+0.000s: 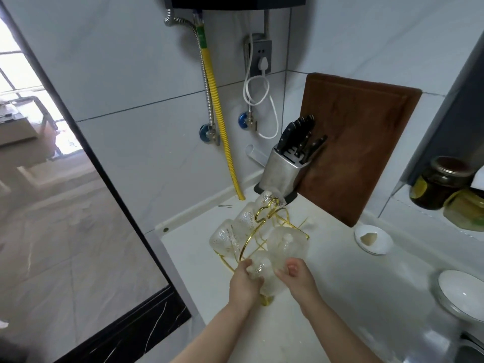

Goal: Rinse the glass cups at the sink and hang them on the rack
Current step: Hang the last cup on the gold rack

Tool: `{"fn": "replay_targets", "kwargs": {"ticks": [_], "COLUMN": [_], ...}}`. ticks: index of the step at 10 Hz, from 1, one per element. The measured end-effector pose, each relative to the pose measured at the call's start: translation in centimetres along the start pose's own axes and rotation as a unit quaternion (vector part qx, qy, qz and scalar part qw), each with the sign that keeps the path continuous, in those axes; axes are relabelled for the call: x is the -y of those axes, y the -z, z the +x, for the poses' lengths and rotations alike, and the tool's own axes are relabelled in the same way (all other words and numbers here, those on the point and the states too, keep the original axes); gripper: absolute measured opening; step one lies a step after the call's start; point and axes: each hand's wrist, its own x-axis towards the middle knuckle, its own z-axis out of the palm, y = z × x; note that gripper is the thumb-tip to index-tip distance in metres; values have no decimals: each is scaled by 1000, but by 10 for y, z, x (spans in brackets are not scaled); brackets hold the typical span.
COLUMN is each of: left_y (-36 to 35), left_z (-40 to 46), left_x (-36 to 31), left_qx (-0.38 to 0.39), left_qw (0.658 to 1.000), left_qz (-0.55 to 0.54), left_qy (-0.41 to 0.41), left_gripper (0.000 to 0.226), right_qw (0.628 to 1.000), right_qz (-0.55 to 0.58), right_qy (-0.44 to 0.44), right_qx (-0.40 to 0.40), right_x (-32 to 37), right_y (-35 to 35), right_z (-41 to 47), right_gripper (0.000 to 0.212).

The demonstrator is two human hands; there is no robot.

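A gold wire rack [264,221] stands on the white counter with several textured glass cups hung on it, among them one at the left [225,238], one at the right [286,244] and one at the back [267,199]. At the rack's near side, both hands hold another glass cup [263,271]. My left hand [245,282] grips its left side with curled fingers. My right hand [297,279] holds its right side, fingers wrapped around it. The sink [468,349] shows only as a metal corner at the bottom right.
A steel knife block [281,171] and a brown cutting board [356,145] stand behind the rack. A small white dish [373,239] and a white bowl [461,294] sit on the counter [340,297] to the right. Jars [440,182] fill a shelf at right. The counter edge drops off at left.
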Motion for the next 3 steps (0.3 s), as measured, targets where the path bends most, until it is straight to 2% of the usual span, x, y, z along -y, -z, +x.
{"fn": "replay_targets", "kwargs": {"ticks": [2, 3], "left_y": [3, 7], "left_z": [-4, -7], "left_x": [1, 3], "left_qx": [25, 34], "left_qw": [997, 993], "left_qz": [66, 97], "left_qy": [-40, -64], "left_gripper": [51, 53], "right_qw": [1000, 997], "right_qz": [-16, -69], "right_qy": [-1, 5], "right_qx": [-26, -44], "right_x": [-5, -5], "right_y": [-5, -7], "right_z": [-6, -15], "right_gripper": [32, 35]}}
